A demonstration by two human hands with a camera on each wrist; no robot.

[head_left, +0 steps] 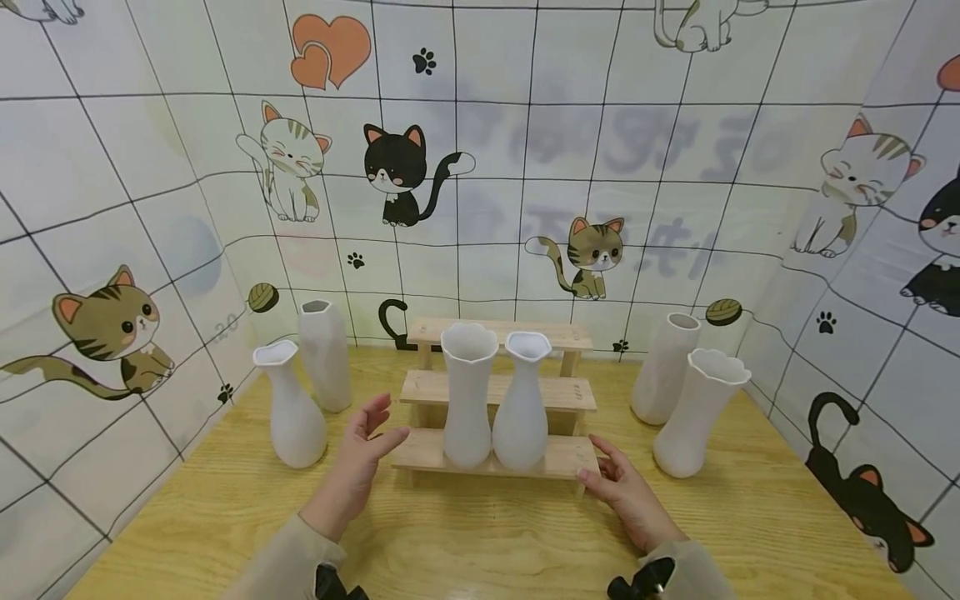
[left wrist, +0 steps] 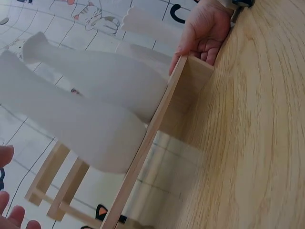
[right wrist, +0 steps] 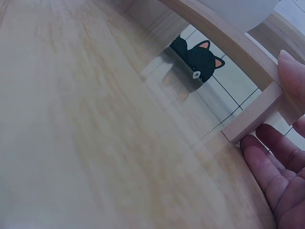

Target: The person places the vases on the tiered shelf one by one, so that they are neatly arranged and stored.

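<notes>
A three-step wooden display stand (head_left: 558, 454) stands on the table. On its lowest step are two white vases side by side: one with a wide wavy rim (head_left: 468, 392) and one with a narrow neck (head_left: 521, 417). My right hand (head_left: 618, 492) grips the stand's right end, thumb on the step's corner and fingers against the side board (right wrist: 255, 114). Close to the left end is my left hand (head_left: 360, 467), fingers loosely bent and holding nothing. Its fingertips (left wrist: 16, 215) show apart from the stand in the left wrist view.
On the left stand a narrow-necked white vase (head_left: 296, 425) and a taller angular one (head_left: 326, 358). Two more white vases, one straight (head_left: 666, 371) and one wavy-rimmed (head_left: 697, 417), are on the right. Behind the wooden table (head_left: 480, 542) hangs a cat-print cloth (head_left: 495, 208).
</notes>
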